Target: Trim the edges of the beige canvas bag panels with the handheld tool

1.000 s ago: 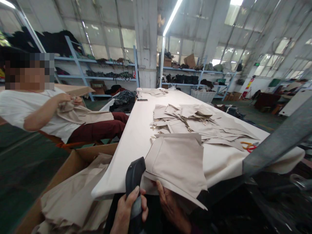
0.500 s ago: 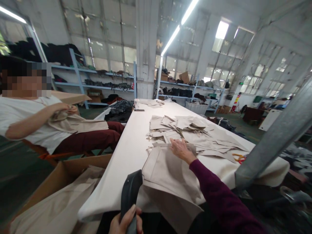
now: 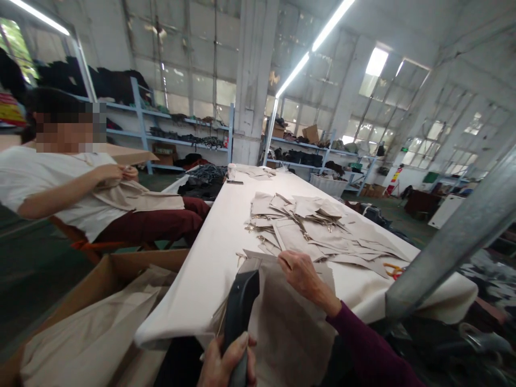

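My left hand (image 3: 228,357), at the bottom middle, is wrapped round the handle of a black curved hand-held tool (image 3: 241,301). The tool points up and its wide end lies in front of the left side of a beige fabric piece (image 3: 292,317). I pinch the upper edge of this fabric with my right hand (image 3: 302,277), fingers closed. The fabric hangs down over the near edge of the white table (image 3: 213,236). Just beyond my right hand lies a loose pile of beige fabric pieces (image 3: 298,231), some with small metal-looking parts at their edges.
To the left a seated person (image 3: 80,188) handles beige fabric on their lap. A cardboard box (image 3: 108,269) of beige fabric stands beside the table. A slanted metal post (image 3: 447,236) rises at the right, near orange-handled scissors (image 3: 393,270). Shelves (image 3: 185,140) line the back.
My right hand has drawn the fabric's upper edge nearer to me. The black tool has moved up and right, now overlapping the fabric. The view has shifted slightly left.
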Motion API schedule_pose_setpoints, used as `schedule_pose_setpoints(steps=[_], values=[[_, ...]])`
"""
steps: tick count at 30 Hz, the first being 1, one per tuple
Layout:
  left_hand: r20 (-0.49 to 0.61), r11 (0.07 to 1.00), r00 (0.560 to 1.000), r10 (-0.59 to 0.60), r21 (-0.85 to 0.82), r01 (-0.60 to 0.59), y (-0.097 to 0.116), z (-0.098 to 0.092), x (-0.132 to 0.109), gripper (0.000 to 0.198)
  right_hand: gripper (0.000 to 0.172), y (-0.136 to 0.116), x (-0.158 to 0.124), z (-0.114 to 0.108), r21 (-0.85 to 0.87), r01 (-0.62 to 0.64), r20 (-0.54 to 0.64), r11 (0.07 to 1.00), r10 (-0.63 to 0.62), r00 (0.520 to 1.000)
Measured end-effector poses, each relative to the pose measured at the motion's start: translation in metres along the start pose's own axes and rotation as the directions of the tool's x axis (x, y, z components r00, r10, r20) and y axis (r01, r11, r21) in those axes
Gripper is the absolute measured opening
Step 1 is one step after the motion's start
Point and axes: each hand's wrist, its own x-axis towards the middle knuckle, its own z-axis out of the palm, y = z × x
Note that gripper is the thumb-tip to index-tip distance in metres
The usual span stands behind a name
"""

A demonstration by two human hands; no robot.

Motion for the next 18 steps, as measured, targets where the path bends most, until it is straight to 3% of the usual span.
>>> schedule_pose_setpoints(steps=[6, 13, 18], values=[[0.056, 0.998, 0.997, 0.055, -0.02, -0.054, 0.0, -0.002, 0.002, 0.04, 0.028, -0.03, -0.022, -0.01, 0.152, 0.059, -0.015, 0.987, -0.058, 0.998], [-0.121, 0.994, 0.99, 0.077, -0.071, -0.086, 0.013, -0.019, -0.002, 0.036, 0.029, -0.031, -0.024, -0.023, 0.339, -0.034, 0.063, 0.94, 0.013, 0.998], [-0.031, 0.985, 0.996, 0.09, -0.144, -0.093, 0.008, -0.025, -0.016, 0.041, 0.031, -0.033, -0.021, -0.023, 0.376, -0.086, 0.068, 0.923, 0.065, 0.996]])
